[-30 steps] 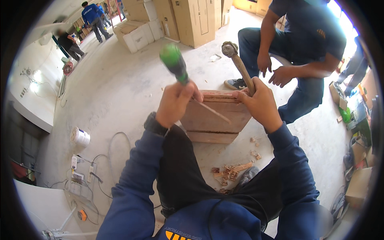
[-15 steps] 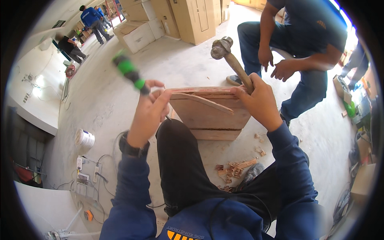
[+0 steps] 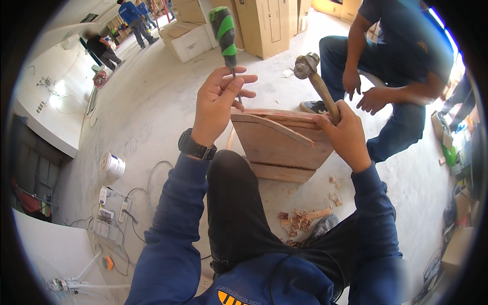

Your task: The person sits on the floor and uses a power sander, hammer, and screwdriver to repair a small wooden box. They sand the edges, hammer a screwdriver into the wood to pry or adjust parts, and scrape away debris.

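My left hand [image 3: 219,100] pinches the thin shank of a screwdriver [image 3: 224,36] with a green and black handle. The handle points up, and the tip is down by the near left end of the wooden panel's top edge. In my right hand [image 3: 346,133] is a hammer [image 3: 320,84] with a wooden handle, its metal head raised. That hand also rests on the right end of the wooden panel [image 3: 284,140], which stands on edge before my knee. A split strip of wood [image 3: 277,128] slants down across its face from the top edge.
Wood chips [image 3: 304,221] lie on the floor by my shoe. A person [image 3: 389,76] crouches close at the right. Power strips with cords [image 3: 114,208] and a white bucket [image 3: 112,165] are at the left; cardboard boxes [image 3: 264,28] stand behind.
My left hand has swung the screwdriver from a leftward tilt to nearly upright. The view has shifted slightly; my right hand keeps the hammer at the panel.
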`<move>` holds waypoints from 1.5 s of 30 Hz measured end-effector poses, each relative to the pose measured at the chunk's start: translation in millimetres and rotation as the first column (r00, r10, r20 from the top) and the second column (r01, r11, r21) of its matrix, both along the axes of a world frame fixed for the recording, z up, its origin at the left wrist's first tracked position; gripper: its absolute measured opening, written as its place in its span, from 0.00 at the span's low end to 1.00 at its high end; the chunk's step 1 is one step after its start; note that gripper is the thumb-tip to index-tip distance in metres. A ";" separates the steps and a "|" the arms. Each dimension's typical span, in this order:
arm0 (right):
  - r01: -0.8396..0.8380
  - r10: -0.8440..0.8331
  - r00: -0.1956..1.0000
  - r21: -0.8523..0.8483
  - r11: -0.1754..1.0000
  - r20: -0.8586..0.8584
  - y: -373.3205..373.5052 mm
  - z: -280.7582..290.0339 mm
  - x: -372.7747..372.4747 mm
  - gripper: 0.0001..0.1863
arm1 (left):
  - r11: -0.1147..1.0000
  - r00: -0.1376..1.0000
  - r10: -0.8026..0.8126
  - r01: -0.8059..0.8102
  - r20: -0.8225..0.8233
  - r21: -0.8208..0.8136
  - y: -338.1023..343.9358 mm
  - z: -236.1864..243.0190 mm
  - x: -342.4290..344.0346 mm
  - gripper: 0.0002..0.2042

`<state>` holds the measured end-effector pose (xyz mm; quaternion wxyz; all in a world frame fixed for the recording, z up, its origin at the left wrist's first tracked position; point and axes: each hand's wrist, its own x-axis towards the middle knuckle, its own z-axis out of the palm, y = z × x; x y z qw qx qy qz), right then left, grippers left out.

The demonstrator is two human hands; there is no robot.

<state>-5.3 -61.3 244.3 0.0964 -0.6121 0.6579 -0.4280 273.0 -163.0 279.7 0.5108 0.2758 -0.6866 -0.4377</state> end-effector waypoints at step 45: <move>-0.039 0.042 0.999 0.100 0.994 -0.020 -6.3 10.4 -4.7 0.22 | 0.986 0.993 0.102 -0.093 0.063 -0.138 2.3 -33.8 0.8 0.08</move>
